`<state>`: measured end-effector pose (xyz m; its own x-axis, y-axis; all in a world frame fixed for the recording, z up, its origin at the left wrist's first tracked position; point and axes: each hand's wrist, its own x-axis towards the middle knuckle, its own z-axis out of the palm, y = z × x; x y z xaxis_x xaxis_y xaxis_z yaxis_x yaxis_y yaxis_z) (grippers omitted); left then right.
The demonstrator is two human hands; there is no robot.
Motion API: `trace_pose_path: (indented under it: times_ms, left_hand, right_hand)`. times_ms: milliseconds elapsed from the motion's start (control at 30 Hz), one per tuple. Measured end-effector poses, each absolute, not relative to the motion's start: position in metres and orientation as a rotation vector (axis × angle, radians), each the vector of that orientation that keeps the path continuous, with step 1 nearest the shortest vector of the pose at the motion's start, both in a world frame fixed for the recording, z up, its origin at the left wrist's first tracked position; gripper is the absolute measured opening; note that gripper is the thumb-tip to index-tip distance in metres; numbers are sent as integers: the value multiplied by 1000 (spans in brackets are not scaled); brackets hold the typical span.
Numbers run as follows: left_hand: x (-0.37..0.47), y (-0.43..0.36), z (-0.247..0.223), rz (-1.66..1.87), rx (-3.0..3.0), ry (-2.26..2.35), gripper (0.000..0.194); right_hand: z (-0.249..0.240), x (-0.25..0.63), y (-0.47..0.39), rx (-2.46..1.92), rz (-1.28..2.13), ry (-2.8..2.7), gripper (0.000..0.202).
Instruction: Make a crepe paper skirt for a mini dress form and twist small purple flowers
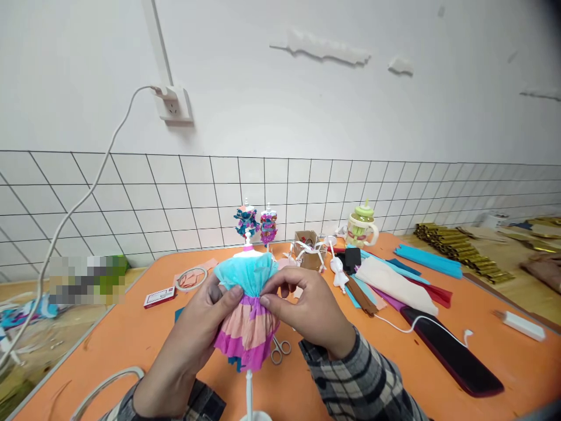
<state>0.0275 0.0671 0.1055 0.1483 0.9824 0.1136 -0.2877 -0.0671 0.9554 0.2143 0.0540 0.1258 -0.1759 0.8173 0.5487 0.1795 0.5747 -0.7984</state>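
A small white mannequin on a stand (249, 392) wears a paper dress, with a turquoise top (248, 272) and a pink, peach and purple skirt (249, 333). My left hand (197, 321) is wrapped round the dress's left side, its thumb pressed at the waist. On the other side, my right hand (307, 304) pinches the turquoise paper at the waist between thumb and fingers. Behind the skirt, scissors (280, 349) lie partly hidden on the orange table (140, 345).
Two decorated mannequins (246, 221) stand behind, near a cardboard box (307, 237) and a green-lidded cup (362, 227). Coloured paper strips (427, 261) and a black, long object (456, 354) lie right. A small red-and-white box (159, 297) and white ring (191, 279) lie left.
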Motion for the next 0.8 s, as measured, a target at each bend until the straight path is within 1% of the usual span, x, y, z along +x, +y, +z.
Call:
trace_pose_path:
  times_ms: [167,300,500,600,667,800]
  left_hand:
    - [28,68,104,1274,1182,812,45]
    - [25,67,104,1268,1196,810,43]
    - [28,58,109,1215,1263,810,57]
    - [31,56,113,1196,1288,856,54]
    - [31,56,114,1216,1299,881,50]
    - [28,59,114,1246,1293,927,48]
  right_hand:
    - [124,212,52,-835,751,-1686,2]
    - [124,211,51,-861,685,-1688,2]
    - [121,207,52,-918,577,-1699,5]
    - [119,204,53,-942,578,-1702,6]
    - [118,205,53,-941,624,-1678,9]
    - [123,210,52,-875,845,-1646,21]
